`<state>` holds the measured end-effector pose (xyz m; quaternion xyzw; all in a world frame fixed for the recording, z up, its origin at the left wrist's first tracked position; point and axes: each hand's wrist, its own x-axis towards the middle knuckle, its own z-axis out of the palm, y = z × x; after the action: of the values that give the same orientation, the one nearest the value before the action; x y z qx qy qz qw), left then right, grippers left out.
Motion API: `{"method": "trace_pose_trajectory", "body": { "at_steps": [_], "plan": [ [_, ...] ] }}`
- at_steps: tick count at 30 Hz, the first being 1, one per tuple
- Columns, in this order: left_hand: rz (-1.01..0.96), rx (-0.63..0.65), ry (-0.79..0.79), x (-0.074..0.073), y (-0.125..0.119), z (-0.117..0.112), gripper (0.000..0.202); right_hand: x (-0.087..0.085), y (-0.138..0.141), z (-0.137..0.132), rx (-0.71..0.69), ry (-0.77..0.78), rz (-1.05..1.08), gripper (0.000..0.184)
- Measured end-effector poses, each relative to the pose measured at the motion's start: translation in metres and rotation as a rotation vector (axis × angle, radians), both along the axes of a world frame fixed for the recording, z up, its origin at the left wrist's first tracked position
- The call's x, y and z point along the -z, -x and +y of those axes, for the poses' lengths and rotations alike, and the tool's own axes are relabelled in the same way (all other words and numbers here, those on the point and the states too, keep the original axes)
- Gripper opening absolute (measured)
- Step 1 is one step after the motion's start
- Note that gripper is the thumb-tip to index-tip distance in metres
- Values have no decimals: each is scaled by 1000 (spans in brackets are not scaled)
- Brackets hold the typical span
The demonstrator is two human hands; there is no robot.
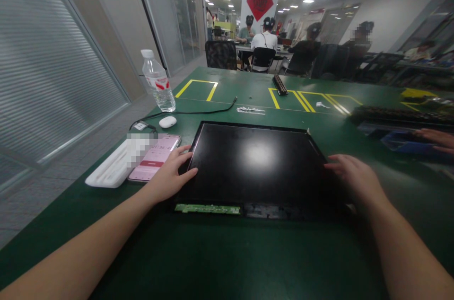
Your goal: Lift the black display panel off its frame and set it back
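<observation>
A black display panel lies face up on the green table in front of me, its glossy face reflecting a bright light. A narrow green circuit board shows along its near edge. My left hand grips the panel's left edge, with the thumb on the face and the fingers apart along the frame. At the opposite edge, my right hand holds the panel's side with its fingertips; it is slightly blurred, and its thumb is hidden.
Left of the panel are a phone, a white case, a small white earbud case, a water bottle and a black cable. Beyond lies a dark strip. Another person's hand is at the right.
</observation>
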<state>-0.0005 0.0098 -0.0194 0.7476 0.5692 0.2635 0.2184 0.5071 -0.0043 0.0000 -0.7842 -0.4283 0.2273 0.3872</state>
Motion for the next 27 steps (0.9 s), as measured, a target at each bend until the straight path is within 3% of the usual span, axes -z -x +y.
{"method": "trace_pose_trajectory", "body": {
  "at_steps": [10,14,27],
  "plan": [
    [50,14,-4,-1,-2,-1,54,-4,4,-1,1,10,-36,38],
    [79,37,8,-7,-5,-6,63,-10,10,-3,11,27,-75,34],
    [168,338,-3,-36,1,-19,54,-13,14,-5,23,48,-113,41]
  ]
}}
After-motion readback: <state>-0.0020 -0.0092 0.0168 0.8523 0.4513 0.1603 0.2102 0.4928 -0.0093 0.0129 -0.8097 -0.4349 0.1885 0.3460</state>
